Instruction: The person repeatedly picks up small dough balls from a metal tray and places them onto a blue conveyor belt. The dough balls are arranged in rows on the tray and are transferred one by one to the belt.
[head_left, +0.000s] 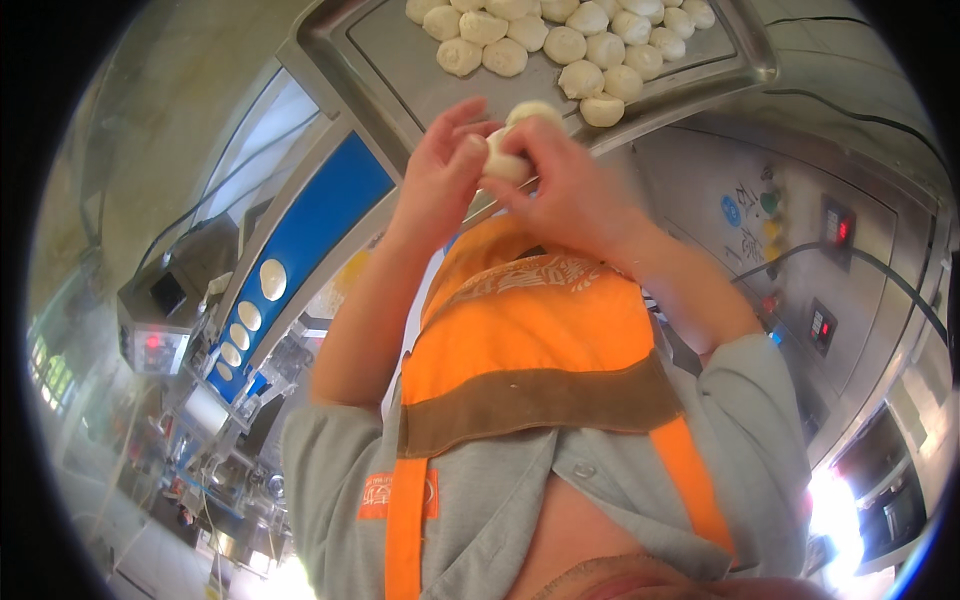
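In front of my chest, a pale dough ball (507, 166) is held between my two hands. My left hand (444, 169) has its thumb against the left side of the dough, its fingers partly spread behind. The fingers of my right hand (574, 176) curl around the other side, hiding part of it. A second pale dough piece (535, 112) shows just beyond my right knuckles; motion blur hides whether it touches the first. Past my hands, a steel tray (409, 101) carries several rounded dough balls (565, 46) in a close cluster.
To my left runs a blue conveyor belt (330, 191) with several flat dough rounds (273, 280) in a row. A metal machine box (157, 315) stands beside it. At right is a steel control panel (780, 232) with lit displays and a black cable (900, 289) across it.
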